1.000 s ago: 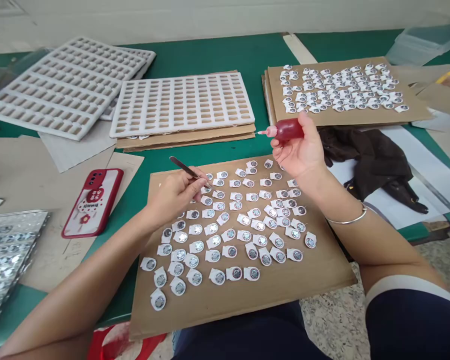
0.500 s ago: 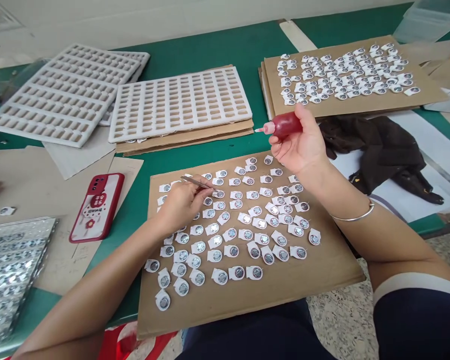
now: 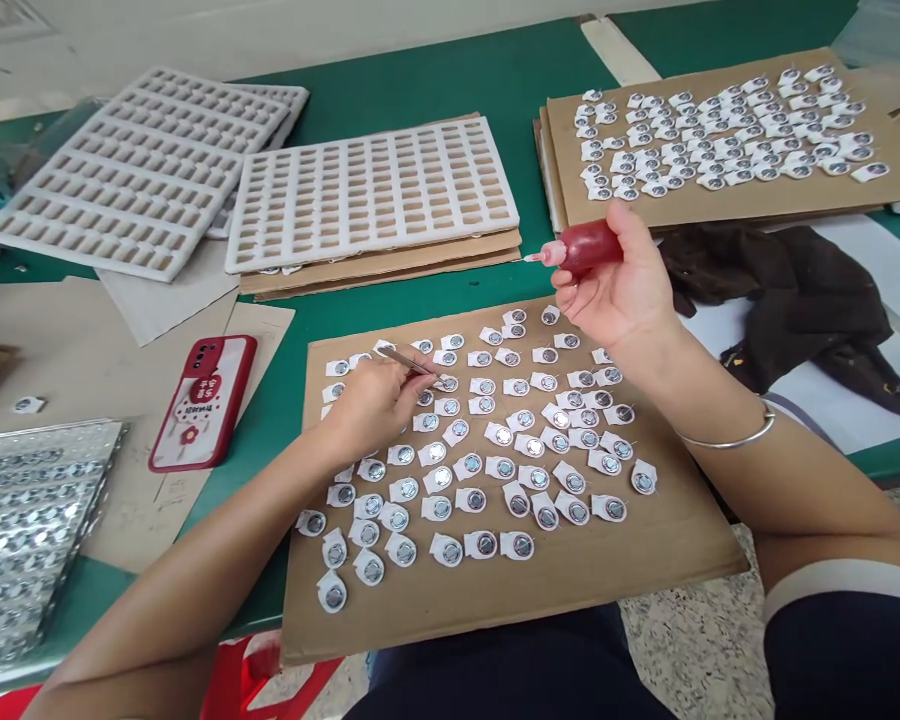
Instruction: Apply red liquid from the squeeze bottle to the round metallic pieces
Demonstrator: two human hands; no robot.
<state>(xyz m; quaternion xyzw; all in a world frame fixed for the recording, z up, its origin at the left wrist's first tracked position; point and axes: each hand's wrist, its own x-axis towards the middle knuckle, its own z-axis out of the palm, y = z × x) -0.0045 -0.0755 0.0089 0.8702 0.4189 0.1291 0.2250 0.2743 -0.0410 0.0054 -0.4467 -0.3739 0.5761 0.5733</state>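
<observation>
My left hand [image 3: 379, 400] pinches a pair of metal tweezers [image 3: 403, 360]. Their tip touches or hovers just over one small round metallic piece with a white paper tab [image 3: 447, 383]; which of the two I cannot tell. Many similar tabbed pieces lie in loose rows on the brown cardboard sheet [image 3: 450, 610] in front of me. Raised above the sheet's far right part, my right hand [image 3: 626, 290] grips a red squeeze bottle [image 3: 591, 246]. The bottle lies sideways, its thin nozzle aimed left, apart from the pieces.
White slotted trays [image 3: 375, 190] rest at the back left, partly on cardboard. Another cardboard sheet [image 3: 765, 205] with tabbed pieces is at the back right. A red-cased phone [image 3: 202, 403], a clear bubbled sheet [image 3: 37, 530] and dark brown cloth [image 3: 810, 300] lie around on the green table [image 3: 397, 80].
The view has shifted slightly, so most things appear a little farther right. Both hands keep their holds on the tweezers and bottle, with the tweezers at the same piece.
</observation>
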